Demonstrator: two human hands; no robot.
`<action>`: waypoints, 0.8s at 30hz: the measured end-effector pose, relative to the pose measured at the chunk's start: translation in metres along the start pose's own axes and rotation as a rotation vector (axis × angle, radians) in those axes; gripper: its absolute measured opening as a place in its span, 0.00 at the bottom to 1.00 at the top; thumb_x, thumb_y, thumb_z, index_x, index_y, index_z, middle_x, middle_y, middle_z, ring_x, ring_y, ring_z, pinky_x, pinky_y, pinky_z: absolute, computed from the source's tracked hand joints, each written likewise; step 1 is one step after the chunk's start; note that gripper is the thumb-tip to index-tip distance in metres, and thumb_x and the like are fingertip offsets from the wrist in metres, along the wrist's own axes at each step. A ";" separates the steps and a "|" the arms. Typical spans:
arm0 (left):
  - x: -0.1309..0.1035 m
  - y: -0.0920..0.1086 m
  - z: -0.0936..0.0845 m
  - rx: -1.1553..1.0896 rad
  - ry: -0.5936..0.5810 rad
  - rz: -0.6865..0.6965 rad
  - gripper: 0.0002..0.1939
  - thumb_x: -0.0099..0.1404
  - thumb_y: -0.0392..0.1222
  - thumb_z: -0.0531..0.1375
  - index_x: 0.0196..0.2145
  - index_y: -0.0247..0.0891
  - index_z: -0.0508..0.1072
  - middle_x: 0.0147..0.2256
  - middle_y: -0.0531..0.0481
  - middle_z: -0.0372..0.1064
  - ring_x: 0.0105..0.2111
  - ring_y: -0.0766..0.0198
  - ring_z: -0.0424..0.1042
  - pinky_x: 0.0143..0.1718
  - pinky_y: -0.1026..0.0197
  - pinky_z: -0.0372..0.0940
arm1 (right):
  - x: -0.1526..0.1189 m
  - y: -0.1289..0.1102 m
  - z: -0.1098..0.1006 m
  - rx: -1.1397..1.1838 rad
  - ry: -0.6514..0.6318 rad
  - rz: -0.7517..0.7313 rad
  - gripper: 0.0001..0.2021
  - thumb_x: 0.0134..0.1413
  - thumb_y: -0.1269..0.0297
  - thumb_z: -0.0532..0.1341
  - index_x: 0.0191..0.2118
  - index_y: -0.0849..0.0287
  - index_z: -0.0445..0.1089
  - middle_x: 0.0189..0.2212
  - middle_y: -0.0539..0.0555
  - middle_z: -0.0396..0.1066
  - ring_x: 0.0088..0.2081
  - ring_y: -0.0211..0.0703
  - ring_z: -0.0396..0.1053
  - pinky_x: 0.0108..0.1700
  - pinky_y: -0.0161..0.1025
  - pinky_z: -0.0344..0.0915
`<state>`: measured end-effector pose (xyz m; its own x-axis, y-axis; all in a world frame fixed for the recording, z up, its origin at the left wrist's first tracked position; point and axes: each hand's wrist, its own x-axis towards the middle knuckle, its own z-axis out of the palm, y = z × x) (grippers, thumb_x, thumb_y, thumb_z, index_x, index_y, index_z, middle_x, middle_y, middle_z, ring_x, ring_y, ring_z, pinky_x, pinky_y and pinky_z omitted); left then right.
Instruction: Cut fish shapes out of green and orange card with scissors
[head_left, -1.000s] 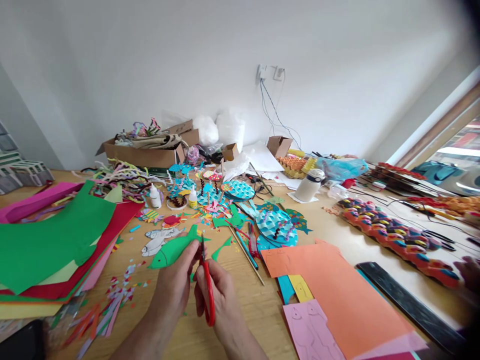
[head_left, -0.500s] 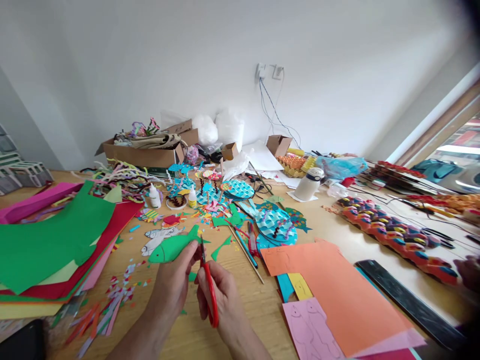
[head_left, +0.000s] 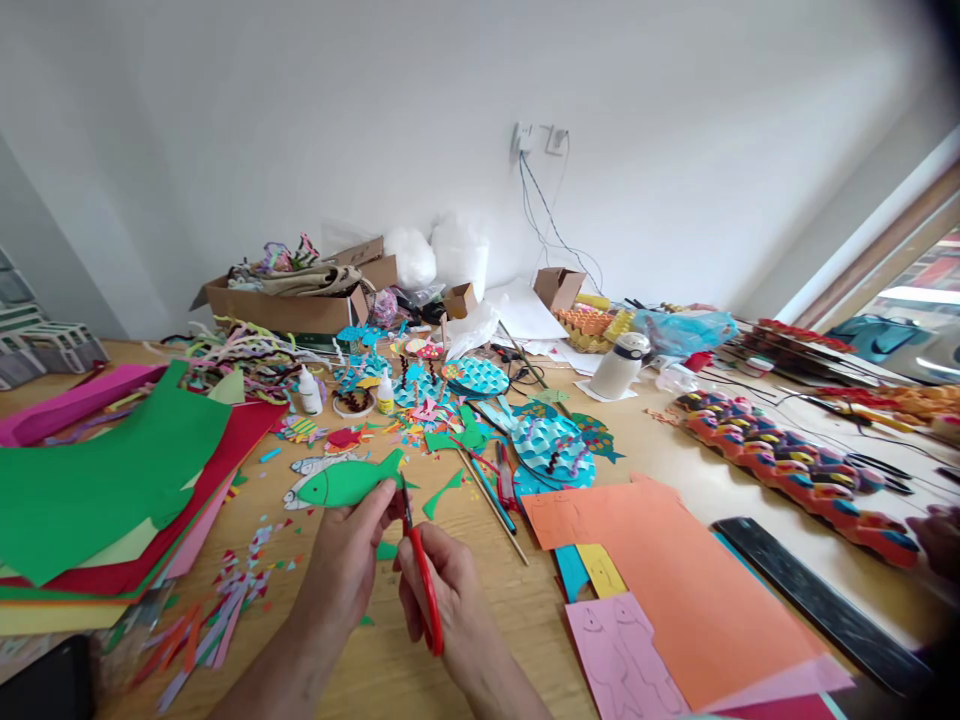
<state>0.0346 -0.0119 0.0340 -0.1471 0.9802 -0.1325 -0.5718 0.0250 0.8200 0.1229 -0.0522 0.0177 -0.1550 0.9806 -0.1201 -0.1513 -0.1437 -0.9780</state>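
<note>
A green paper fish [head_left: 343,484], with an eye and gill line drawn on it, is pinched in my left hand [head_left: 351,550] above the table. Its head points left and its tail right. Red-handled scissors [head_left: 426,590] are gripped in my right hand [head_left: 450,590], their blades pointing away from me and up beside the fish's tail. Whether the blades touch the paper I cannot tell. Behind the fish lie white paper fish [head_left: 294,497] with drawn outlines, partly covered by it. Curved green offcuts [head_left: 441,494] rest to the right of the blades.
Coloured paper sheets [head_left: 97,500] are stacked at left, with paper strips [head_left: 217,610] nearby. At right lie orange paper [head_left: 675,590], pink paper with drawn fish [head_left: 622,655] and a black ruler [head_left: 817,600]. Glue bottles [head_left: 309,391] and a cup [head_left: 619,367] stand farther back. Another person's hand [head_left: 937,540] shows at far right.
The green fish has tilted slightly, its head a little higher. My right hand and the scissors have shifted slightly right. Both hands keep their hold.
</note>
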 end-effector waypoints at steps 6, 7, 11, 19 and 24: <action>0.000 0.002 0.001 0.011 -0.019 0.007 0.06 0.43 0.37 0.66 0.19 0.35 0.72 0.18 0.55 0.71 0.22 0.67 0.69 0.27 0.64 0.66 | 0.001 0.002 -0.002 -0.040 0.010 -0.015 0.24 0.46 0.39 0.54 0.21 0.57 0.54 0.10 0.41 0.51 0.12 0.28 0.48 0.14 0.28 0.46; 0.000 0.002 0.001 0.014 -0.026 0.010 0.06 0.43 0.37 0.66 0.20 0.35 0.72 0.18 0.55 0.71 0.21 0.67 0.69 0.27 0.64 0.66 | 0.001 0.002 -0.003 -0.055 0.012 -0.016 0.24 0.46 0.39 0.54 0.21 0.58 0.55 0.11 0.41 0.51 0.12 0.28 0.48 0.14 0.28 0.46; 0.001 0.001 -0.001 0.022 -0.036 0.012 0.06 0.43 0.37 0.66 0.21 0.35 0.72 0.20 0.55 0.72 0.22 0.67 0.69 0.27 0.64 0.66 | 0.000 0.003 -0.006 -0.088 -0.003 -0.015 0.24 0.48 0.40 0.54 0.22 0.58 0.55 0.11 0.41 0.50 0.13 0.28 0.48 0.15 0.28 0.45; 0.001 0.003 -0.002 0.065 -0.047 0.003 0.06 0.43 0.38 0.66 0.21 0.34 0.72 0.20 0.54 0.72 0.22 0.67 0.69 0.28 0.63 0.66 | 0.000 0.002 -0.008 -0.080 -0.034 -0.008 0.24 0.47 0.40 0.54 0.22 0.58 0.56 0.11 0.41 0.49 0.12 0.28 0.48 0.13 0.28 0.44; 0.002 0.003 -0.003 0.073 -0.055 -0.014 0.06 0.43 0.38 0.66 0.20 0.35 0.72 0.19 0.55 0.71 0.22 0.67 0.69 0.28 0.63 0.66 | 0.001 0.009 -0.011 -0.086 -0.036 -0.029 0.22 0.50 0.42 0.54 0.22 0.58 0.56 0.12 0.41 0.50 0.12 0.28 0.48 0.13 0.28 0.45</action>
<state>0.0301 -0.0103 0.0347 -0.0938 0.9889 -0.1149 -0.5127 0.0509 0.8570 0.1319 -0.0507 0.0068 -0.1870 0.9785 -0.0871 -0.0722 -0.1021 -0.9921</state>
